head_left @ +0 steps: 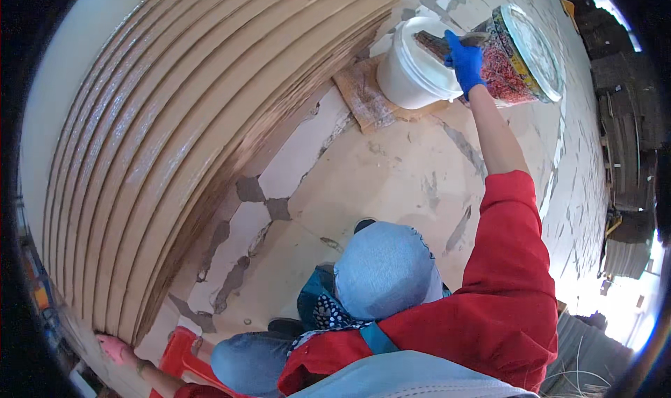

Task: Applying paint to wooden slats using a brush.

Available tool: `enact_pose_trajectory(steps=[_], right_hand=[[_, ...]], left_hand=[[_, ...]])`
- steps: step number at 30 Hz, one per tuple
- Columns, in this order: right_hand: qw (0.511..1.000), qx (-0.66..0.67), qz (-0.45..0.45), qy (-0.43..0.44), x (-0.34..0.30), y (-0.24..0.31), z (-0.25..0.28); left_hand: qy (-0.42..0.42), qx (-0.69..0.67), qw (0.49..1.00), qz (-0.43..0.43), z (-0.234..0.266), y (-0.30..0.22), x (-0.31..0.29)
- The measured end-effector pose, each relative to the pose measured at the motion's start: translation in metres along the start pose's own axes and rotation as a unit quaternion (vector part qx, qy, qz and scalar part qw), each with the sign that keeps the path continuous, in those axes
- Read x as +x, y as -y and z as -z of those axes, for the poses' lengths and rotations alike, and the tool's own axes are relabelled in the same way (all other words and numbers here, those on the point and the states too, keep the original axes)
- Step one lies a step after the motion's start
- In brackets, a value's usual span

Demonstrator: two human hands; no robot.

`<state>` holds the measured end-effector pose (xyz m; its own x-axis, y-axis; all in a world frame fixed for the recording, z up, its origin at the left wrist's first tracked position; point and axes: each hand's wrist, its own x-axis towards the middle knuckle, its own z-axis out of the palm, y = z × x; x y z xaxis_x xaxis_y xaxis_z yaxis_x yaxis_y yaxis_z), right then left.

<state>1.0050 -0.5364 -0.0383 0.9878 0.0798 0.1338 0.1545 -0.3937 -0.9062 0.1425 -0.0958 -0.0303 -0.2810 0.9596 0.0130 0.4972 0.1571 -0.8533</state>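
Observation:
My right hand (464, 60), in a blue glove, reaches far forward and is closed round a flat brush. The brush's dark, worn end (432, 44) lies over the mouth of a white plastic bucket (409, 83). My left hand (115, 349), pinkish and small at the lower left, lies against the near end of a tall stack of tan boards (210, 111). Its fingers seem stretched out, though they show poorly. Glossy wet-looking streaks cover part of the stack's ridged side.
A lidded bucket with a red speckled side (509, 73) stands right of the white one, which rests on stained cardboard (363, 97). A red plastic stool (180, 352) is beside my knee. Dark stacked sheets (629, 132) line the far right. The floor has worn grey patches.

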Motion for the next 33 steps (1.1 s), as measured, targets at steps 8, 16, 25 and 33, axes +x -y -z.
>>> enact_pose_trajectory(steps=[8, 16, 25, 33], right_hand=[[0.970, -0.222, 0.055, 0.088, -0.001, -0.042, -0.036], [0.983, 0.152, -0.099, -0.021, 0.015, -0.049, -0.007], [0.848, 0.479, -0.214, 0.076, 0.003, -0.041, 0.018], [0.860, 0.459, -0.123, 0.185, -0.024, -0.057, 0.017]], left_hand=[[-0.088, -0.126, 0.981, 0.115, -0.082, 0.067, 0.063], [-0.072, -0.198, 0.971, 0.111, -0.054, 0.048, 0.041], [-0.072, -0.132, 0.984, 0.094, -0.069, 0.049, 0.045], [-0.146, -0.315, 0.937, 0.049, -0.154, 0.073, 0.111]])
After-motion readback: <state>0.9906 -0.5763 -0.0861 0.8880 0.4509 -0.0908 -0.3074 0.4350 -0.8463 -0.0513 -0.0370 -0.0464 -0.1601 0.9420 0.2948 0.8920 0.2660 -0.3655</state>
